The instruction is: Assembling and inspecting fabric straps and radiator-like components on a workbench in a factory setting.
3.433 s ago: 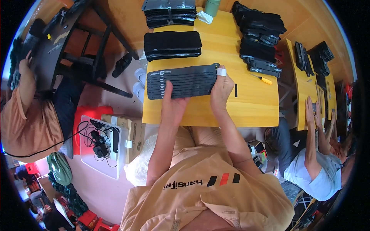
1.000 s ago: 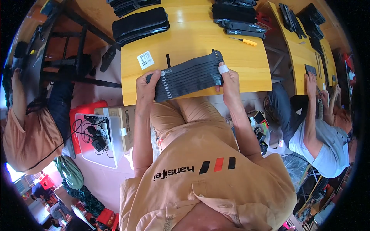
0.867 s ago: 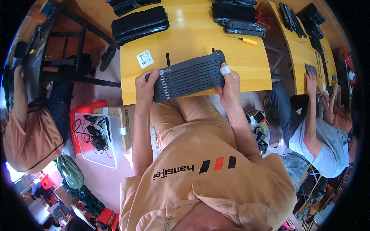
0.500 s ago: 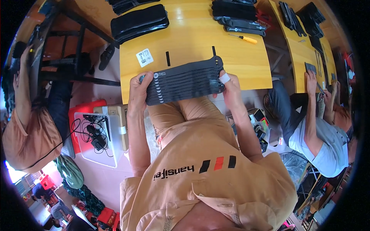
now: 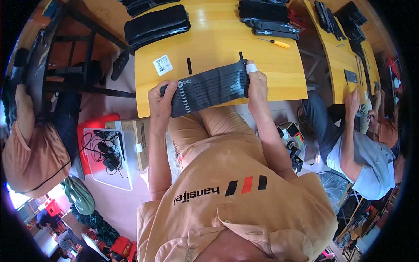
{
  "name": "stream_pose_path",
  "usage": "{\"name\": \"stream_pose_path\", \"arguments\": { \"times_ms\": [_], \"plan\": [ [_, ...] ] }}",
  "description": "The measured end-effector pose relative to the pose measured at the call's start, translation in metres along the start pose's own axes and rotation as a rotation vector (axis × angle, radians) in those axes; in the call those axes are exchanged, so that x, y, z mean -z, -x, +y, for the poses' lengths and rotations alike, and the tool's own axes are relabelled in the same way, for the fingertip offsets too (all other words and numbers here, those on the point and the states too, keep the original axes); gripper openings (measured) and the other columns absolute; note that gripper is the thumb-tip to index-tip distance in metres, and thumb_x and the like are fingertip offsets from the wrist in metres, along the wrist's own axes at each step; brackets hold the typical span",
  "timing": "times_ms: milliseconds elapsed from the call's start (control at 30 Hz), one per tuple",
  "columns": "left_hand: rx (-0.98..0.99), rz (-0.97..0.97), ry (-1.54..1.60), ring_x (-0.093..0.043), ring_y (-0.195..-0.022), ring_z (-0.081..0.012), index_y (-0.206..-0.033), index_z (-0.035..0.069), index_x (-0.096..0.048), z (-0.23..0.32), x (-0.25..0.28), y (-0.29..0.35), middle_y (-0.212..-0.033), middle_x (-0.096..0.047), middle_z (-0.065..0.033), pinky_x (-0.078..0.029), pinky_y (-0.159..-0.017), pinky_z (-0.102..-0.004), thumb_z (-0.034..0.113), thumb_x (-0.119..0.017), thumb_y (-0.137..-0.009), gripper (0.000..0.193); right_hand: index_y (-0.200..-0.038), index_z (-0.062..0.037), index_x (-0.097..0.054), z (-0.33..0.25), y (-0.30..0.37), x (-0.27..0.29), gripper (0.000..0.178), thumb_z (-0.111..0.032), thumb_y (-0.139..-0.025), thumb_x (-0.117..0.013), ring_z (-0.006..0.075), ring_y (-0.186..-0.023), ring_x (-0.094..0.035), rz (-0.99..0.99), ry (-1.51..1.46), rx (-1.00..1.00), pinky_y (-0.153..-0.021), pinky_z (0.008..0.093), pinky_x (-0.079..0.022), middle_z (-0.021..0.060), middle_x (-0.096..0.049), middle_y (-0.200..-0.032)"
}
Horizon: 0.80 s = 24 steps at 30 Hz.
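Note:
Between my hands, over the near edge of the yellow wooden table (image 5: 205, 39), is a fanned stack of black straps (image 5: 209, 89) with pale printing at their left ends. My left hand (image 5: 159, 99) is closed round the left end, its thumb on top. At the right end, my right hand (image 5: 257, 89) grips the straps, and white tape (image 5: 252, 67) wraps its thumb. The stack tilts, its right end farther from me. Just beyond it, two short black strips (image 5: 189, 66) mark the tabletop, and a white printed label (image 5: 163, 65) lies to their left.
Black strap bundles (image 5: 157, 27) lie at the table's far left, with more strap bundles (image 5: 264, 17) at far right. A yellow-handled screwdriver (image 5: 279, 43) rests near those. A clear plastic bin (image 5: 109, 177) holding cables stands on the floor at left. People sit on both sides.
My right hand has moved away from me and round the stack's right end. The straps have tilted more, with their right end farther up. My left hand keeps its hold.

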<state>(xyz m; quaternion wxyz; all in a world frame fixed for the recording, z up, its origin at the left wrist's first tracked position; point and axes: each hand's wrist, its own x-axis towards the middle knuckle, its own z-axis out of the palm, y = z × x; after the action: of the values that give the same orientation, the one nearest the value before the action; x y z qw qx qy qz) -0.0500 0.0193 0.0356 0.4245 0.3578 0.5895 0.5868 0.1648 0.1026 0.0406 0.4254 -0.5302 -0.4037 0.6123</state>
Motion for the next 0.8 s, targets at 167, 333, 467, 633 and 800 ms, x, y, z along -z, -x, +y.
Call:
{"name": "stream_pose_path", "arguments": {
  "times_ms": [167, 333, 467, 633, 800],
  "plan": [
    [0.039, 0.016, 0.075, -0.04, -0.052, -0.0017, -0.064, 0.004, -0.055, -0.002, 0.0, 0.0, -0.059, -0.047, 0.0063, -0.032, -0.048, -0.0188, 0.02, -0.057, -0.087, 0.028, -0.078, 0.0009, -0.053, 0.009, 0.003, -0.007, 0.026, -0.019, -0.092, -0.044, 0.005, -0.063, -0.038, 0.061, 0.131, 0.445, -0.055, 0.0214, -0.033, -0.0031, -0.045, -0.068],
    [0.275, 0.043, 0.348, -0.053, -0.056, -0.0051, -0.076, 0.002, -0.06, -0.006, 0.003, -0.008, -0.067, -0.06, 0.0002, -0.043, -0.053, -0.0201, 0.022, -0.056, -0.088, 0.024, -0.08, 0.003, -0.052, 0.013, 0.007, -0.013, 0.024, -0.016, -0.092, -0.043, 0.0052, -0.065, -0.037, 0.115, 0.158, 0.602, -0.056, 0.0212, -0.032, -0.0026, -0.044, -0.068],
    [0.353, -0.048, 0.411, -0.058, -0.059, -0.0074, -0.082, 0.001, -0.062, -0.011, 0.018, -0.015, -0.071, -0.063, -0.0029, -0.047, -0.055, -0.0208, 0.023, -0.056, -0.088, 0.023, -0.08, 0.0031, -0.052, 0.011, 0.004, -0.019, 0.024, -0.016, -0.092, -0.044, 0.0052, -0.066, -0.037, 0.101, 0.161, 0.626, -0.056, 0.0204, -0.032, -0.0026, -0.044, -0.068],
    [0.321, -0.041, 0.328, -0.06, -0.063, -0.0094, -0.088, 0.001, -0.062, -0.012, 0.039, -0.028, -0.077, -0.065, -0.0044, -0.049, -0.058, -0.0225, 0.023, -0.055, -0.088, 0.023, -0.081, 0.0025, -0.054, 0.006, -0.016, -0.037, 0.024, -0.017, -0.092, -0.046, 0.0051, -0.066, -0.038, 0.007, 0.165, 0.581, -0.057, 0.0203, -0.033, -0.0029, -0.045, -0.069],
    [0.228, -0.055, 0.267, -0.057, -0.064, -0.0056, -0.084, 0.002, -0.062, 0.017, 0.066, -0.07, -0.076, -0.063, -0.0017, -0.047, -0.059, -0.0202, 0.019, -0.057, -0.087, 0.019, -0.086, 0.0055, -0.057, -0.01, -0.059, -0.077, 0.023, -0.013, -0.089, -0.044, 0.0147, -0.057, -0.045, 0.045, 0.292, 0.613, -0.056, 0.0292, -0.039, 0.0133, -0.049, -0.06]
  ]
}}
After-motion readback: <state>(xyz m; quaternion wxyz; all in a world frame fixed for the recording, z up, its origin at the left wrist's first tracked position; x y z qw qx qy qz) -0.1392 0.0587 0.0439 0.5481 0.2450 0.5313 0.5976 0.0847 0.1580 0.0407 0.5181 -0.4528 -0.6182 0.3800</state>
